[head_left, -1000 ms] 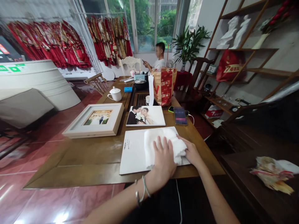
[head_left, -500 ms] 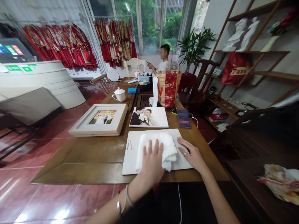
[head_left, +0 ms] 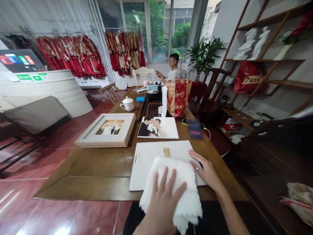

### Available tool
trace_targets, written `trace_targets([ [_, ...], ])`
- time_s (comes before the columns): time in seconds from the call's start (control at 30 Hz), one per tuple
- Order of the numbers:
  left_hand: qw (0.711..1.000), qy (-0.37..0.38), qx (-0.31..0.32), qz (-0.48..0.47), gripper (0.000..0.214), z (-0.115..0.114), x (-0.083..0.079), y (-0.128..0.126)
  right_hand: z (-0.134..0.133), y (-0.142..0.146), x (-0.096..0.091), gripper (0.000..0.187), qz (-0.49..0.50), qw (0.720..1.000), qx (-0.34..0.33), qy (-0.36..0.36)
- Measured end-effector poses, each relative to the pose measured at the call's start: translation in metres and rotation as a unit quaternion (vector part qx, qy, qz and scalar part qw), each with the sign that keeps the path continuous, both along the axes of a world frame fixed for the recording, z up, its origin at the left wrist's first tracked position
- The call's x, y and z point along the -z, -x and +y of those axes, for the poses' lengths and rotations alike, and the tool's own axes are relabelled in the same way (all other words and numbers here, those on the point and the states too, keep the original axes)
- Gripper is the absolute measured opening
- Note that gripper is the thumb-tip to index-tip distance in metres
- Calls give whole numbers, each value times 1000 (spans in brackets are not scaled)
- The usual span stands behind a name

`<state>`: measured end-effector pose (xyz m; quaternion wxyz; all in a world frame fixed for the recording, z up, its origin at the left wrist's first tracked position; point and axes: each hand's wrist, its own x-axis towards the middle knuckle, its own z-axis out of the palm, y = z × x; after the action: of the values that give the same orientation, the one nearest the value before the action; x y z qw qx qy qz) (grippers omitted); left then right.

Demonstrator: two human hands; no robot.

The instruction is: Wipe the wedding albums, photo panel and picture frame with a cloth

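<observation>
My left hand (head_left: 164, 201) lies flat with fingers spread on a white cloth (head_left: 171, 189), which hangs over the near edge of a white album board (head_left: 156, 156) on the wooden table (head_left: 97, 166). A small tan mark (head_left: 166, 152) shows on the board just beyond the cloth. Fingers stretched out, my right hand (head_left: 204, 169) presses on the board's right side; a ring is on one finger. Nothing is held in either hand.
Beyond the board lie a wedding photo album (head_left: 158, 128), a framed photo (head_left: 107, 130), a phone (head_left: 195, 129) on a cable, a red paper bag (head_left: 178, 97) and a white teapot (head_left: 128, 103). A person (head_left: 172, 68) sits at the far end. Shelves (head_left: 259, 65) stand at the right.
My left hand has dragged the cloth towards me, from the middle of the board to its near edge, uncovering the tan mark. My right hand has stayed on the board's right side.
</observation>
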<state>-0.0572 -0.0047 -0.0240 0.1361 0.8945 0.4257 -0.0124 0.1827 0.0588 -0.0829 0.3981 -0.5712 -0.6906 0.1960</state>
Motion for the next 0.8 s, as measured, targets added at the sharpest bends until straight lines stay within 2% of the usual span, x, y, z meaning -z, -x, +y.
trace_targets([
  [0.07,1000,8,-27,-4,90,-6,0,8,0,0,0,36,2,1000,3,2],
  [0.1,999,-1,-53,-7,87,-3,-1,13,-1,0,0,36,3,1000,5,2],
  [0.17,992,-38,-121,-4,84,17,-4,22,-1,0,0,35,4,1000,6,3],
  [0.23,982,-78,-174,8,79,46,-8,30,-1,0,0,35,6,1000,6,3],
  [0.37,973,-111,-197,33,69,97,-12,37,-1,-1,1,36,4,1000,6,-5],
  [0.47,970,-119,-207,41,68,107,-12,36,0,0,0,36,2,1000,7,-5],
  [0.53,971,-119,-204,44,70,100,-11,37,-1,1,-1,36,5,1000,7,-4],
  [0.6,972,-119,-195,48,75,82,-9,38,-1,1,-2,36,10,1000,9,-6],
  [0.8,978,-86,-180,66,95,7,-8,42,-3,2,-3,36,9,1000,8,-6],
])
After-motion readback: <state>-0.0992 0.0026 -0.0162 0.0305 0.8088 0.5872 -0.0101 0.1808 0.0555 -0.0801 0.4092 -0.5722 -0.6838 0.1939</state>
